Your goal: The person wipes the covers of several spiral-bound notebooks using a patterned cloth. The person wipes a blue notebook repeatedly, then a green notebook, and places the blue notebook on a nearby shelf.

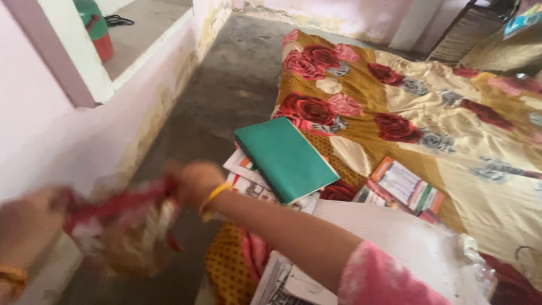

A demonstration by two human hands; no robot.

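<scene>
Beside the flowered bedspread (429,113), both hands, right (195,182) and left (25,226), gripped a blurry red-and-white cloth (121,226) near a green notebook (285,158).

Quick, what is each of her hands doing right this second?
Left hand: blurred, gripping one end of the red and white cloth.
Right hand: closed on the other end of the same cloth.

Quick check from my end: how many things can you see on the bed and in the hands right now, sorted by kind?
Green spiral notebook: 1
Small printed booklets with orange edges: about 3, overlapping
Loose printed papers: 1 pile, sheets uncountable
Large white ruled sheet: 1
Red and white cloth, blurred, gripped by left hand and right hand: 1
Total: about 7
</scene>
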